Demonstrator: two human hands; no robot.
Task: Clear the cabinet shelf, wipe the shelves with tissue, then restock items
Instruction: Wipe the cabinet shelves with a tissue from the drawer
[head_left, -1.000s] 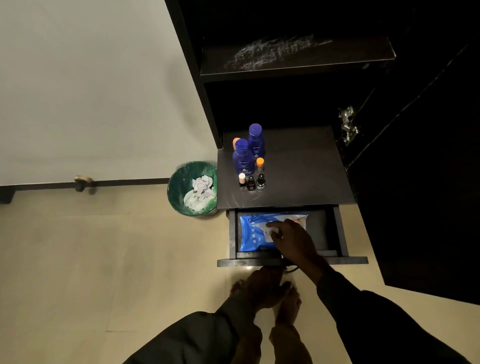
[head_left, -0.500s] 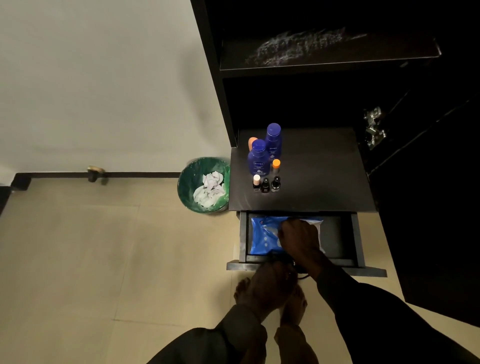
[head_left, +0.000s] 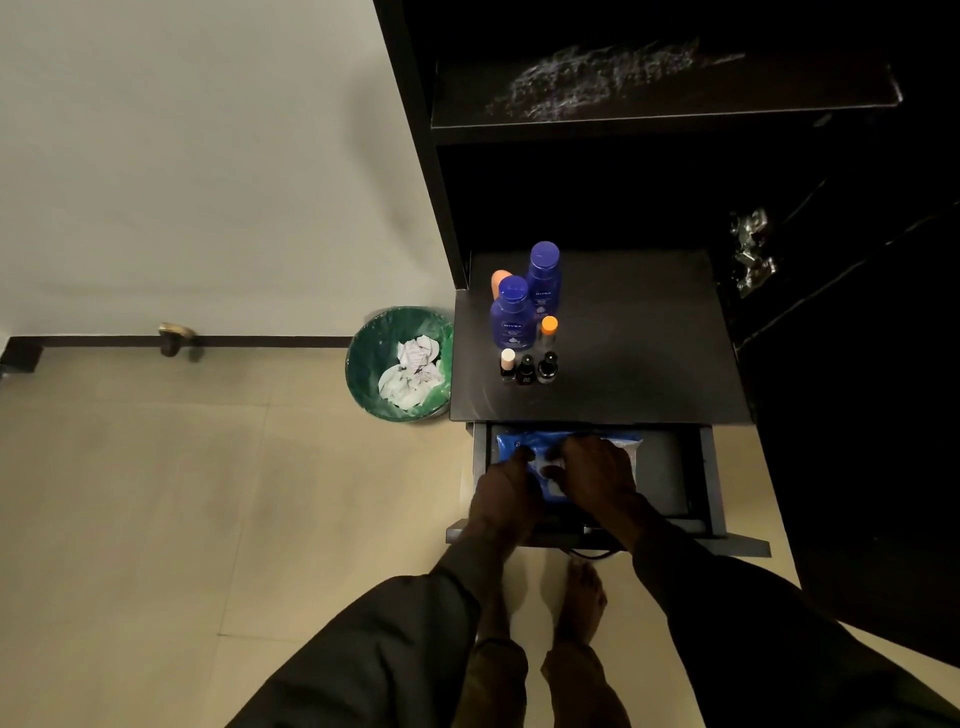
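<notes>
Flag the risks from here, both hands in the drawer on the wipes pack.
1. The open drawer juts out above the bare feet; stepping forward could knock a shin or toes.
2. Left hand and right hand both press on the blue wipes pack; a hard tug might pull out several sheets.
3. The small bottles stand near the counter's front edge, just above the drawer; a rising hand could tip them in.
</notes>
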